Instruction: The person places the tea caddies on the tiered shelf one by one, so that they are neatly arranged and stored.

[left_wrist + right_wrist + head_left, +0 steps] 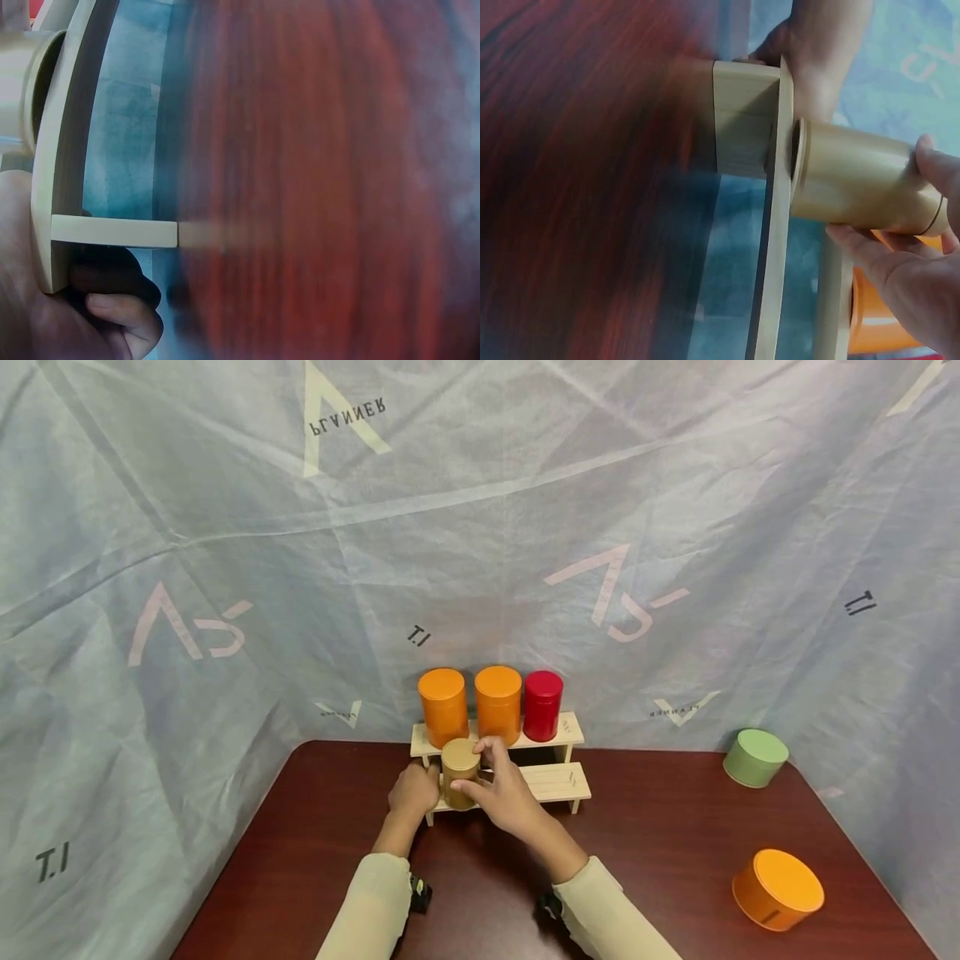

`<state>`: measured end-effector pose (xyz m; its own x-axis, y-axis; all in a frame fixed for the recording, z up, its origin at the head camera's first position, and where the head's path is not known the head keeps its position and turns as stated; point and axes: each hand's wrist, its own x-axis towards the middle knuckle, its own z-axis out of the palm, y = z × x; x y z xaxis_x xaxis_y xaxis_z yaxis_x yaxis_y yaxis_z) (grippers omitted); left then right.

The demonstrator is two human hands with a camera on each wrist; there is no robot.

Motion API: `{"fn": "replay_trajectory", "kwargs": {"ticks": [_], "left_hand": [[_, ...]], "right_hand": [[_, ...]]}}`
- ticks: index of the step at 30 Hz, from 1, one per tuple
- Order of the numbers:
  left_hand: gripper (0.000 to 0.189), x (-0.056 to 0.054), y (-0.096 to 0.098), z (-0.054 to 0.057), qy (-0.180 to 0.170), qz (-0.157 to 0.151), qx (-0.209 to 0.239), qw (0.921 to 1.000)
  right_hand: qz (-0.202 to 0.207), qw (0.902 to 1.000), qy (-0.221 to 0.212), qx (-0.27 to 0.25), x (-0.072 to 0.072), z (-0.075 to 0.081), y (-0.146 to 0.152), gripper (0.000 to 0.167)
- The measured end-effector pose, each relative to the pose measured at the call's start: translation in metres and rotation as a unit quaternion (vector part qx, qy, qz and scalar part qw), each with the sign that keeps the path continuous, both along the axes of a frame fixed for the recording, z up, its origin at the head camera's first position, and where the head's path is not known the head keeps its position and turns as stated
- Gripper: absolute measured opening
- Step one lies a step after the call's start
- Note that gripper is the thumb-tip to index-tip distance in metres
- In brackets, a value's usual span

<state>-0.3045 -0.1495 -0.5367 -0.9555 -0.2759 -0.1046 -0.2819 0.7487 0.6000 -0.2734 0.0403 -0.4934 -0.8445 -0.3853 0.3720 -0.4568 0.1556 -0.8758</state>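
Note:
A gold tin [461, 774] stands at the left end of the lower step of a small two-step wooden shelf [553, 782]. My right hand [510, 791] holds the tin between thumb and fingers near its lid. In the left wrist view, part of the dark underside of the tin [46, 90] shows, so it looks slightly tilted against the board. With curled fingers under the board's end, my left hand [415, 789] grips the shelf. On the upper step are two orange tins [444, 710] and a red tin [542, 706], side by side.
On the dark red wooden table [660, 852], a low green tin [756, 758] stands at the back right corner. Nearer, on the right, is a low orange tin [777, 890]. A grey printed sheet [480, 568] hangs behind the table and along its sides.

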Motion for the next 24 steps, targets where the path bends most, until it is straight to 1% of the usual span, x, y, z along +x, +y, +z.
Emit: {"fn": "replay_trajectory", "kwargs": {"ticks": [5, 8, 14, 24], "left_hand": [[0.048, 0.0, -0.002, -0.001, 0.005, -0.003, -0.017, 0.9998], [0.049, -0.001, -0.002, -0.001, 0.003, -0.008, -0.015, 0.9998], [0.05, -0.003, -0.002, 0.0, 0.005, -0.01, -0.014, 0.9998], [0.048, -0.001, -0.002, -0.002, 0.004, -0.011, -0.012, 0.9999]], "right_hand": [[-0.007, 0.9988, 0.034, 0.036, 0.003, 0.0, -0.009, 0.055], [-0.015, 0.9976, 0.048, 0.048, 0.003, 0.001, -0.012, 0.055], [-0.024, 0.9962, 0.058, 0.062, 0.001, 0.002, -0.017, 0.056], [-0.04, 0.9955, 0.055, 0.067, 0.003, 0.002, -0.018, 0.059]]}}
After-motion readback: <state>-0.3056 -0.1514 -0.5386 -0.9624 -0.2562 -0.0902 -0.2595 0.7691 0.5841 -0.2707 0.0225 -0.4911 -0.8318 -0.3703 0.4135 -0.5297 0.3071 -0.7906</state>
